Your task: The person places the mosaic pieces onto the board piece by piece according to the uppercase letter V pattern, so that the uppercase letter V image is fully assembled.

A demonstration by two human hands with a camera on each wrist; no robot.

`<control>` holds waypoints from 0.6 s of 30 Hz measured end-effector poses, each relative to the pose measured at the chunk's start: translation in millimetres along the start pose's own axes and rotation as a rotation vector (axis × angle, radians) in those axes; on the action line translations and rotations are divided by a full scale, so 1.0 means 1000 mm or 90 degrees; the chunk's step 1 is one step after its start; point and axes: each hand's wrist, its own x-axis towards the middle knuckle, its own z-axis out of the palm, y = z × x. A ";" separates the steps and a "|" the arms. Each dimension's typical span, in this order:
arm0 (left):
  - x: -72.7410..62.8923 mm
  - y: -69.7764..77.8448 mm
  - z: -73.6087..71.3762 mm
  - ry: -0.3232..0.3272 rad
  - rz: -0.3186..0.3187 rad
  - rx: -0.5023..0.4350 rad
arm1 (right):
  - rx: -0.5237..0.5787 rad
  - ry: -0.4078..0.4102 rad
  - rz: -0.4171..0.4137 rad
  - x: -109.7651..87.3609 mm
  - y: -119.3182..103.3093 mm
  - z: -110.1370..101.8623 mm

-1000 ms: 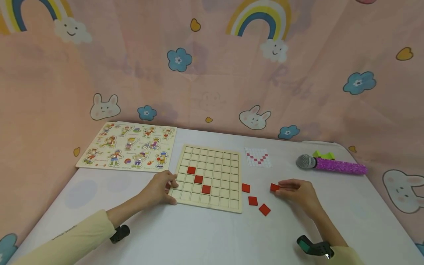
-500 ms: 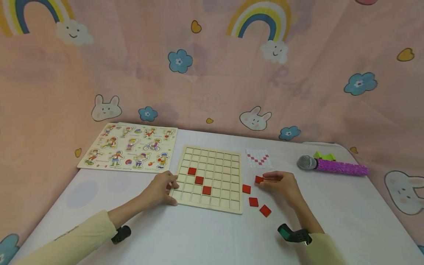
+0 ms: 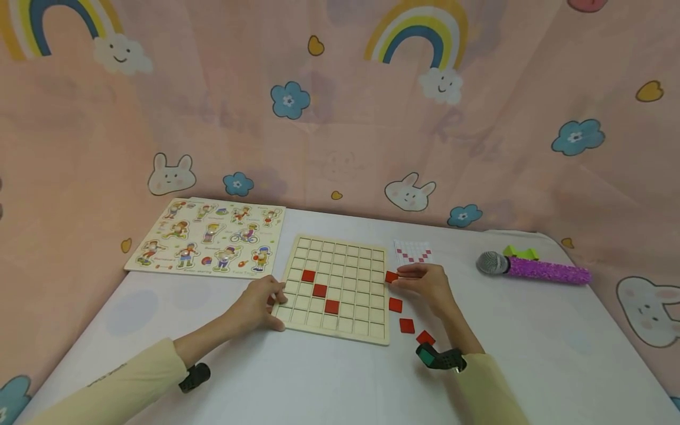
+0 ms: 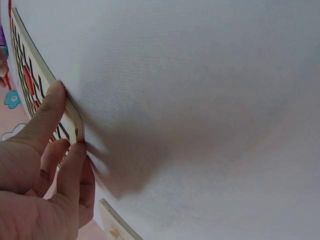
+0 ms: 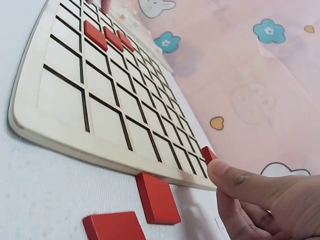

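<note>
A pale wooden grid board (image 3: 363, 288) lies on the table, with three red square tiles set in a diagonal of its cells. My left hand (image 3: 260, 303) holds its left edge; in the left wrist view the thumb (image 4: 46, 112) and fingers pinch the border near a corner. Between thumb and fingertips my right hand (image 3: 429, 287) pinches a red square tile (image 3: 391, 277) at the board's right edge. Three more red tiles lie loose right of the board: an upper one (image 3: 395, 305), a middle one (image 3: 406, 326), and a lower one (image 3: 425, 337) partly behind the wrist strap.
A white card (image 3: 409, 247) with a pink V of squares lies beyond my right hand, partly covered by it. At the back left is a picture puzzle board (image 3: 199, 236). A purple glittery microphone (image 3: 547, 271) and a green object (image 3: 520, 252) are at the right.
My right hand has carried its red tile leftward and away from me, up to the board's right edge, passing over the loose tiles' right side. My left hand stays on the board.
</note>
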 end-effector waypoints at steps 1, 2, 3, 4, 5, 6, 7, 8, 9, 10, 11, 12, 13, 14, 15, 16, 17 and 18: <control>0.000 0.000 0.000 0.000 0.000 0.000 | 0.001 -0.001 -0.002 0.001 -0.002 0.002; 0.000 0.000 0.000 0.001 0.001 0.000 | 0.003 -0.002 -0.004 0.002 -0.004 0.005; 0.000 0.000 0.000 0.001 0.003 0.002 | 0.003 -0.002 -0.006 0.003 -0.005 0.007; 0.000 0.000 -0.001 0.001 0.003 0.004 | 0.005 -0.002 -0.007 0.005 -0.007 0.010; -0.001 0.000 -0.001 0.001 0.003 0.005 | 0.008 -0.003 -0.010 0.006 -0.008 0.013; -0.001 0.000 -0.001 0.002 0.003 0.007 | 0.007 -0.004 -0.012 0.006 -0.010 0.015; 0.000 0.000 -0.001 0.001 0.002 0.010 | 0.010 -0.005 -0.014 0.007 -0.011 0.018; 0.000 -0.001 -0.001 0.001 0.002 0.012 | 0.013 -0.005 -0.013 0.009 -0.012 0.021; 0.000 -0.001 -0.001 0.001 0.002 0.015 | 0.016 -0.005 -0.014 0.009 -0.013 0.023; 0.000 -0.001 -0.001 0.001 0.001 0.015 | 0.020 -0.006 -0.017 0.010 -0.014 0.026; 0.000 -0.001 -0.001 0.001 0.001 0.014 | 0.021 -0.007 -0.018 0.011 -0.015 0.028; 0.000 -0.001 -0.001 0.001 0.000 0.013 | 0.022 -0.007 -0.017 0.011 -0.016 0.030; 0.000 -0.001 -0.001 0.000 0.000 0.012 | 0.024 -0.007 -0.017 0.012 -0.018 0.033; 0.000 -0.001 -0.001 0.000 0.000 0.011 | 0.024 -0.006 -0.017 0.013 -0.019 0.035; 0.000 0.000 -0.001 -0.001 -0.001 0.010 | 0.025 -0.008 -0.022 0.013 -0.021 0.036; 0.000 0.000 -0.001 -0.002 -0.002 0.008 | 0.028 -0.010 -0.022 0.014 -0.022 0.038; 0.000 0.000 -0.001 -0.002 -0.003 0.007 | 0.031 -0.012 -0.021 0.014 -0.024 0.040; 0.001 0.000 -0.001 -0.002 -0.004 0.008 | 0.036 -0.014 -0.020 0.015 -0.026 0.042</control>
